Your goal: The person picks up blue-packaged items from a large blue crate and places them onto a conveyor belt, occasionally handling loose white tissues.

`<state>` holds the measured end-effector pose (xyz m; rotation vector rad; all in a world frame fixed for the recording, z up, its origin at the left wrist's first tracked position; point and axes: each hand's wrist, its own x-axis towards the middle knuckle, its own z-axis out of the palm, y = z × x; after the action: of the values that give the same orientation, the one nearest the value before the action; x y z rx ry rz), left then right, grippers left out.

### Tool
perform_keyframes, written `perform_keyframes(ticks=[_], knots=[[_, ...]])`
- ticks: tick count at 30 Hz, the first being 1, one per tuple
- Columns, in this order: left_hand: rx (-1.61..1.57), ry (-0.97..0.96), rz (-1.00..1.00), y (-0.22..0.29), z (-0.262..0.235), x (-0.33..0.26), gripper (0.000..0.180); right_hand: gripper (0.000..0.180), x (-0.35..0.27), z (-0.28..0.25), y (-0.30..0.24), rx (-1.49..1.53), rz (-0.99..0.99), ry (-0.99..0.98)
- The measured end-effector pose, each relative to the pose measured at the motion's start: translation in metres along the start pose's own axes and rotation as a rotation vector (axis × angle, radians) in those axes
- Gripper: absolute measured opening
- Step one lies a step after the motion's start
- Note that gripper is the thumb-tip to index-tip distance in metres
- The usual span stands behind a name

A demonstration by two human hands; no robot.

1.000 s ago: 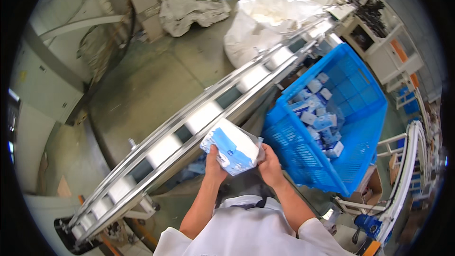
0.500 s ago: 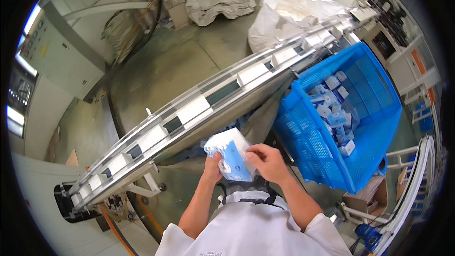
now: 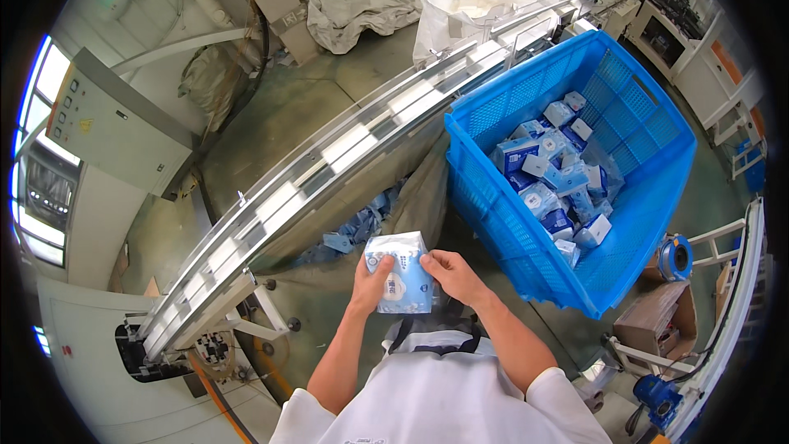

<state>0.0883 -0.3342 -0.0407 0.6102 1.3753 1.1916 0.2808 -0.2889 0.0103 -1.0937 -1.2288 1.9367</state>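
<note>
A light-blue and white tissue pack [image 3: 408, 281] is held upright in front of my chest, its printed face toward me and its white top at the far edge. My left hand [image 3: 371, 281] grips its left side, with the thumb across the printed face. At the upper right edge my right hand [image 3: 454, 274] pinches the pack between thumb and fingers. To the right stands a large blue plastic crate [image 3: 526, 234] with a heap of similar blue and white tissue packs [image 3: 563, 173] in it.
A conveyor [image 3: 316, 166] carrying white blocks runs diagonally beyond my hands. Loose blue wrappers [image 3: 353, 226] lie beneath it. A white bulk sack [image 3: 460, 8] stands behind; a grey control cabinet [image 3: 115, 127] is at left, a cardboard box [image 3: 657, 316] at right.
The pack has turned from tilted to upright, its printed face now squarely toward me. My right hand has closed on its edge. The view has shifted, bringing more of the crate's contents into sight.
</note>
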Motion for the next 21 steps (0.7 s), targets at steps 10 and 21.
perform_keyframes(ticks=[10, 21], knots=[[0.379, 0.314, 0.207, -0.023, 0.059, 0.005, 0.045, 0.021, -0.036, 0.029, 0.016, -0.945, -0.756, 0.294], [-0.401, -0.002, -0.012, 0.004, 0.009, -0.005, 0.062, 0.016, -0.012, -0.028, -0.006, -0.103, -0.332, 0.259]])
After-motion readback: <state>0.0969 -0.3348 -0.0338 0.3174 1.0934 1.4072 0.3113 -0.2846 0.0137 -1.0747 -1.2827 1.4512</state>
